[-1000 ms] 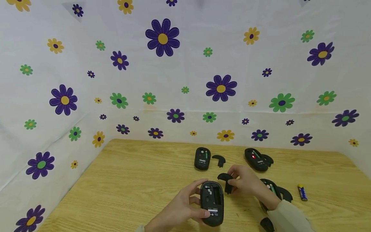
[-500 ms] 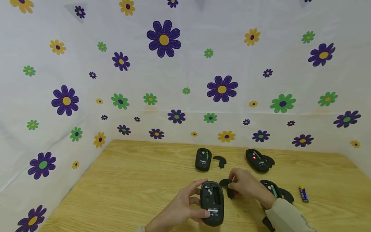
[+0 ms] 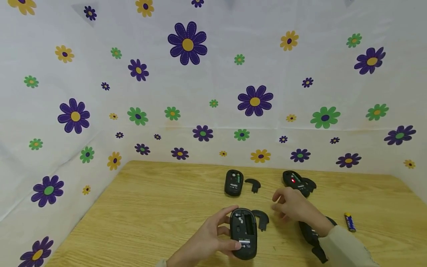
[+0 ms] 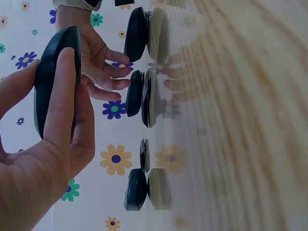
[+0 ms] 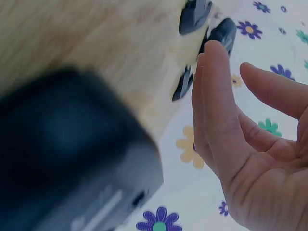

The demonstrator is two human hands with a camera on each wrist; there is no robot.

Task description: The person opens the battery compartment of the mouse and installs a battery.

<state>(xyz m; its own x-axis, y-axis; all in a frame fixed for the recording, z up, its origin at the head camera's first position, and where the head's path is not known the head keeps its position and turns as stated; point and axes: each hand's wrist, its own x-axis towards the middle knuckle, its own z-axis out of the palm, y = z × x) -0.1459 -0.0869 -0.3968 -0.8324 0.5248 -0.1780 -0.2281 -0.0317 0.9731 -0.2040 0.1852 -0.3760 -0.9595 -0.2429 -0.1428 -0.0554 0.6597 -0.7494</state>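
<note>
My left hand (image 3: 208, 235) grips a black computer mouse (image 3: 244, 248) above the table, its underside facing up and its battery slot bare. The left wrist view shows this mouse (image 4: 43, 96) edge-on between thumb and fingers. A black battery cover (image 3: 262, 219) lies just to its right, partly hidden behind it. My right hand (image 3: 293, 205) hovers right of that cover with nothing in it; its fingers are loosely bent in the right wrist view, where the hand (image 5: 245, 149) is seen from the palm side.
Toward the back lie an upturned mouse (image 3: 233, 183), a loose cover (image 3: 254, 184), and another mouse (image 3: 293, 178) with a red light and a cover (image 3: 311, 184). A further mouse (image 3: 308, 233) sits partly under my right forearm. A blue-yellow battery (image 3: 349, 222) lies at right.
My right hand has set the battery cover down on the table, let go of it and moved away to the right. The left hand and its mouse have hardly moved.
</note>
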